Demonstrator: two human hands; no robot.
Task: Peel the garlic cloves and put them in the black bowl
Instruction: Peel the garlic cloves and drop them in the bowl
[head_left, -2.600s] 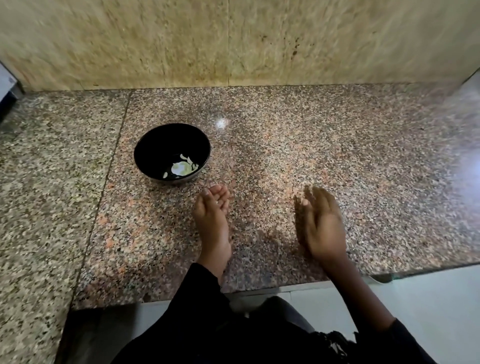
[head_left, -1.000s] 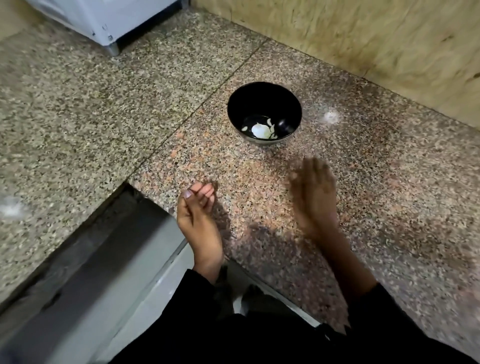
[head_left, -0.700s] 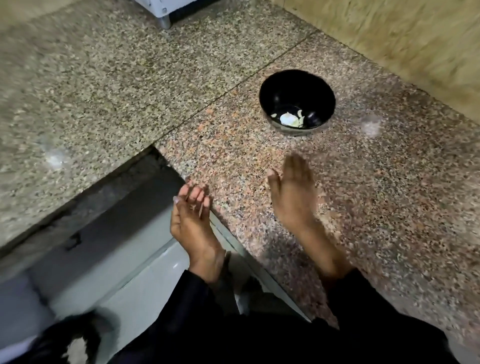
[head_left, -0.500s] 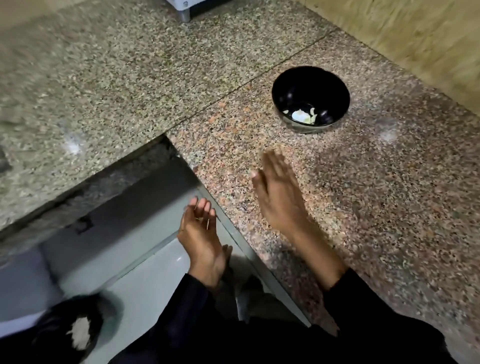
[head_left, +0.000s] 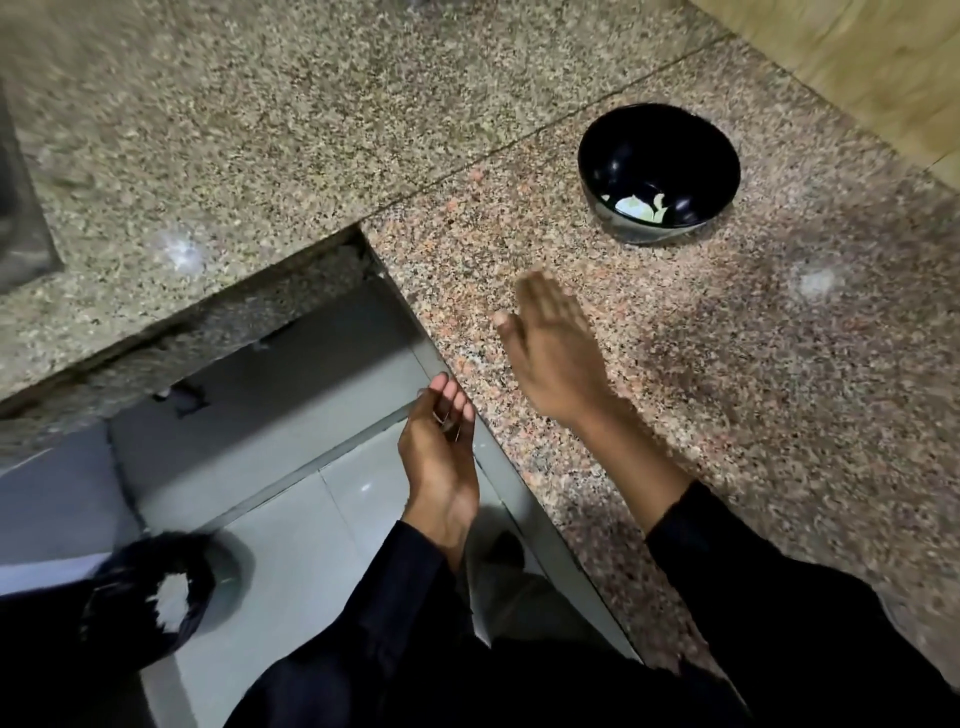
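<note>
A few pale garlic cloves (head_left: 636, 207) lay at the bottom of the black bowl (head_left: 658, 171), which stood on the pinkish granite counter (head_left: 753, 364) near the tan wall (head_left: 857, 62). No unpeeled clove showed anywhere on the stone. By the look of them the peeled cloves were light, firm and a little slick, so each would want a pinch across its fat middle with thumb and forefinger rather than at the tapered tip. The bowl looked hard and glossy, probably breakable, best taken by the rim or cupped under its base.

The right hand (head_left: 553, 353) hovered flat over the counter, fingers straight and together, blurred, holding nothing. The left hand (head_left: 441, 447) was cupped palm-up just off the counter's edge, fingers loosely curled; a few thin scraps, probably peel, seemed to lie in it, though they were too small to be sure. Below it, on the grey floor (head_left: 311, 519), stood a bin lined with a black bag (head_left: 150, 597).
</note>
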